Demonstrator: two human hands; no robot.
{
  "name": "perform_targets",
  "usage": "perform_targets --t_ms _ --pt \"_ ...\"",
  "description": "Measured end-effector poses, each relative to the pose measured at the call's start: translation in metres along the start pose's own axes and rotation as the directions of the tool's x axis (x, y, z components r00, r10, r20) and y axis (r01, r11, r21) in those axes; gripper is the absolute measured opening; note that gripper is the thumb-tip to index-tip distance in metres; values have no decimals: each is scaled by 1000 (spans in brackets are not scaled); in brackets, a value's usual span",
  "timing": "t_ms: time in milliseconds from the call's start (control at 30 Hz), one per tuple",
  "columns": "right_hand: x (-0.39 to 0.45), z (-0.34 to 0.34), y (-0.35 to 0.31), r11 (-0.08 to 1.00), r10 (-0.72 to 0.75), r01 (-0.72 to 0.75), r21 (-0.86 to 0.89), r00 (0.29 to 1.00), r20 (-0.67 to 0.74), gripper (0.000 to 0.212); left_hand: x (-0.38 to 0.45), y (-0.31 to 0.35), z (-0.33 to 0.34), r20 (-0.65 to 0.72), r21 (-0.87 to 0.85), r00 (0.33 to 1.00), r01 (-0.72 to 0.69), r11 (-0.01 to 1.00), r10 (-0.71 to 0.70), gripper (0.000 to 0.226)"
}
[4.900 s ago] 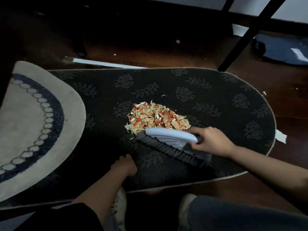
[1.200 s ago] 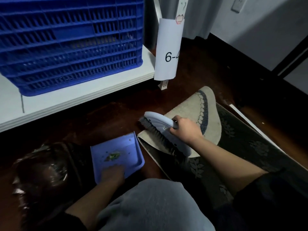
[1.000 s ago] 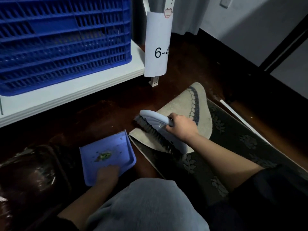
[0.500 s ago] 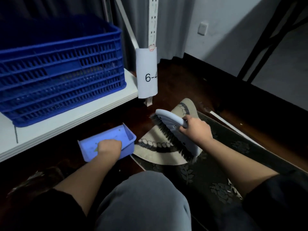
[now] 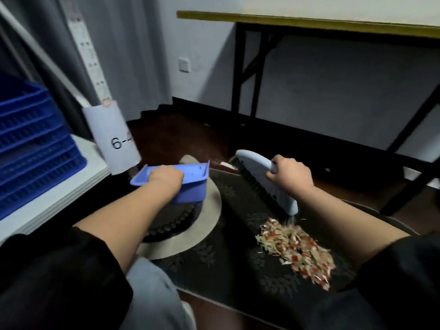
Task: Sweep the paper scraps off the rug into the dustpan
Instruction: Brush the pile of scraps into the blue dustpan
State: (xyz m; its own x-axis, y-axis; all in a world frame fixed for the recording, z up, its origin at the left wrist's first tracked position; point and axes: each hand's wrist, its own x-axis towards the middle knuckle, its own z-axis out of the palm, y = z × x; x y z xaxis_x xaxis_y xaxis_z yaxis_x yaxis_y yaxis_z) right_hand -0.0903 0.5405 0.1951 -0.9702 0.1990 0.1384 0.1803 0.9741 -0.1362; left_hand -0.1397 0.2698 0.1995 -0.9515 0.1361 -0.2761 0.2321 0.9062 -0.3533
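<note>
Left hand [image 5: 164,178] closed around blue dustpan [image 5: 190,186], held over pale round mat [image 5: 209,210]. Right hand [image 5: 289,177] wrapped on brush [image 5: 259,172] handle, bristles angled down toward dark rug [image 5: 238,234]. Paper scraps [image 5: 295,248] piled on rug, near right, just below brush's lower tip.

Looks like I'm in some kind of storeroom or staged workroom, not a lived-in home. There's a metal shelving upright [image 5: 91,60] with a paper label reading "6-" [image 5: 112,139], a blue plastic crate [image 5: 33,144] on the white shelf [image 5: 78,177], a folding table [image 5: 309,22] on black legs, bare grey walls and dark wood floor [image 5: 181,136].
</note>
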Motion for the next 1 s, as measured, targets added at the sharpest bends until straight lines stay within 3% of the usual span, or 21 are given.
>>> perform_targets --t_ms 267,467,600,733,833,900,1000 --pt "-30 -8 105 974 217 -218 -61 976 -24 32 15 128 -16 -81 138 956 -270 953 283 37" --pt "-54 5 156 925 377 -376 -42 926 4 33 38 189 4 -88 224 868 -461 858 489 38" --pt "-74 27 186 877 479 -475 -72 876 55 33 59 201 14 -104 149 845 -509 848 525 31" --pt "-80 44 208 832 553 -537 -140 825 114 35 78 201 25 -163 -57 836 -538 841 524 17" --pt "-77 54 214 804 594 -578 -141 794 131 35 83 187 38 -150 -209 808 -589 780 570 9" --pt "-75 61 215 791 612 -596 -142 779 138 35 86 173 47 -178 -164 784 -619 768 595 8" --pt "-73 75 212 786 618 -599 -155 765 180 31 91 158 58 -120 -59 801 -596 801 587 17"
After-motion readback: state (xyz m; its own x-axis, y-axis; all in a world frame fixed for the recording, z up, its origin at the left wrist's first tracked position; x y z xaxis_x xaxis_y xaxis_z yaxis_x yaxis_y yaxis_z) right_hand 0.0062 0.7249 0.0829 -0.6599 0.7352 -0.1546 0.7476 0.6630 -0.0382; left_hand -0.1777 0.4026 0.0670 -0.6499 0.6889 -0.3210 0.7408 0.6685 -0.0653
